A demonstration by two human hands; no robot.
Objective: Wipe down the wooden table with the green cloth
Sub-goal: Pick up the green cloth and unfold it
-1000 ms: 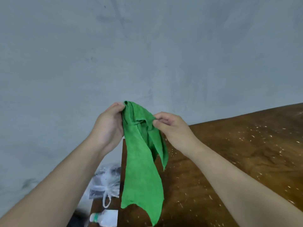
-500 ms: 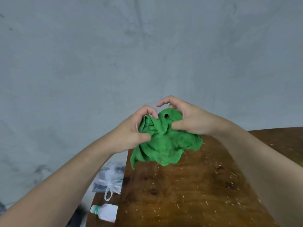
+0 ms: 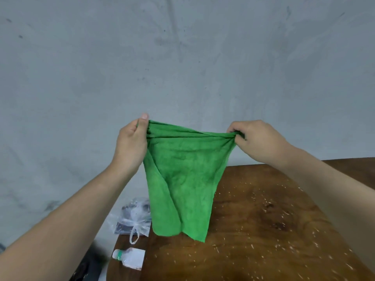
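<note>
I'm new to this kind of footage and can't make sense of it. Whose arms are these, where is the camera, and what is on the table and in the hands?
There is no machine here: the arms belong to a person wearing a wide-angle camera on the head, looking forward and down. So you see what they see.

The left hand and the right hand each pinch a top corner of a green cloth, stretched between them and hanging in the air above the table edge.

Below is a wooden table scattered with pale crumbs. Beside it, lower down, lie a clear plastic bag and a small bottle. Behind is a grey wall.
</note>
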